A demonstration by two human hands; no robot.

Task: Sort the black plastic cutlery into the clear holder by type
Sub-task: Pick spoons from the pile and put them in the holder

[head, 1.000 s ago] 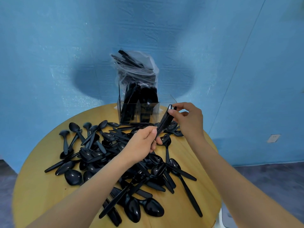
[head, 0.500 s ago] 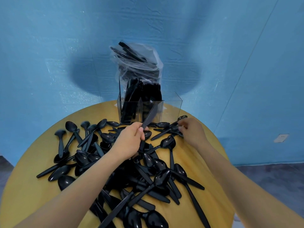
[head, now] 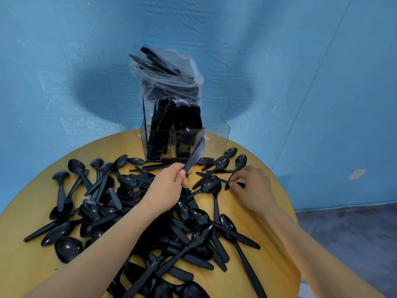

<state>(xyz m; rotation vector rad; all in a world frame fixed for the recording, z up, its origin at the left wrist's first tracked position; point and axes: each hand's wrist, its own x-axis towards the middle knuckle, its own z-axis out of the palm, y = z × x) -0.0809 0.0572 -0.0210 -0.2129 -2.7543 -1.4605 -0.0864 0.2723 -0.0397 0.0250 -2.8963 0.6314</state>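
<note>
A heap of loose black spoons and knives [head: 189, 239] covered the near half of the round yellow counter [head: 277, 239], spreading from 6 o'clock out to 9 o'clock. Just beyond its middle, the left hand [head: 169, 188] gripped a black knife [head: 194, 157] by the handle, blade tilted up toward 1 o'clock, its tip in front of the holder's front wall. At 3 o'clock the right hand [head: 253, 188] pinched the handle end of a spoon [head: 237, 166] lying on the counter. At 12 o'clock stood the clear holder [head: 217, 134]: its left and middle compartments were packed with upright black cutlery, the right one looked bare. Behind it rose a clear plastic bag [head: 171, 78] holding more black pieces.
</note>
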